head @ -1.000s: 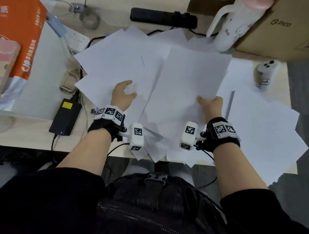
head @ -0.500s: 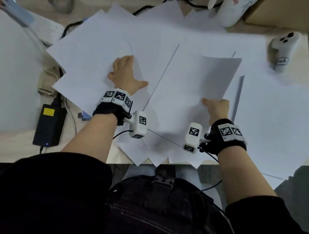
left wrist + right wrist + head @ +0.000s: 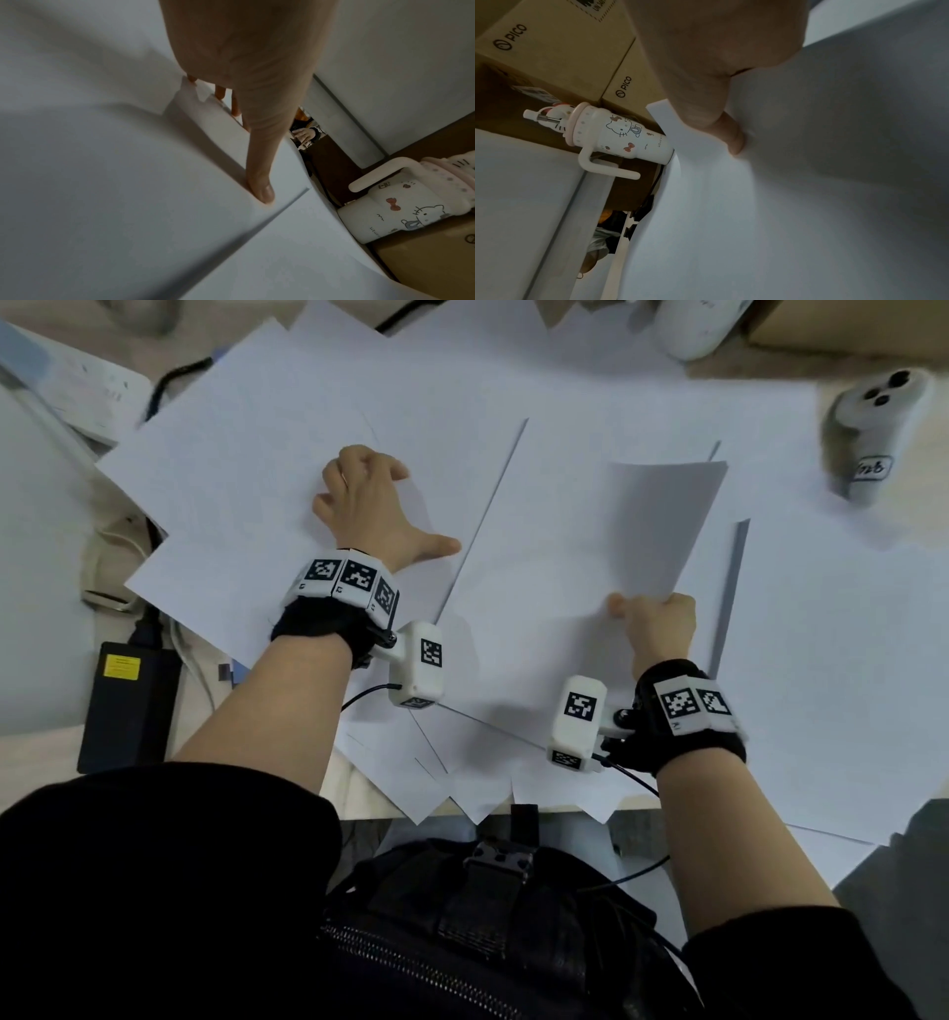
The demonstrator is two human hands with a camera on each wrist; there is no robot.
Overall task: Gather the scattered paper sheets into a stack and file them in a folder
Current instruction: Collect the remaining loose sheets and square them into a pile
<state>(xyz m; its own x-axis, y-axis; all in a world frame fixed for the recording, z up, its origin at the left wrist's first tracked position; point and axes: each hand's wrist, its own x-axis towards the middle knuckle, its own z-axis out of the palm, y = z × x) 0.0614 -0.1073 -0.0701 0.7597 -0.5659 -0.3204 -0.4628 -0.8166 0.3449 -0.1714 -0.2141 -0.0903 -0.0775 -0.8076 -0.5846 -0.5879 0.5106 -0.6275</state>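
Observation:
Several white paper sheets [image 3: 539,392] lie scattered and overlapping across the desk. My left hand [image 3: 369,505] rests on the left sheets [image 3: 231,469], thumb stretched out to the right and pressing the paper [image 3: 262,190]. The fingertips [image 3: 221,93] touch a sheet's edge. My right hand [image 3: 652,618] pinches the near edge of one sheet [image 3: 662,521], thumb on top [image 3: 734,140]. That sheet is raised off the pile and curls upward. I see no folder that I can tell apart.
A white controller [image 3: 868,428] lies at the far right. A cartoon tumbler [image 3: 618,134] stands before cardboard boxes [image 3: 552,50] at the back. On the left are a black power adapter [image 3: 128,706], cables and a power strip [image 3: 87,387]. Sheets overhang the desk's near edge [image 3: 359,793].
My left hand has slid forward onto the left sheets and spread its thumb. My right hand keeps its pinch, and its sheet has lifted and curled. The head view has moved closer.

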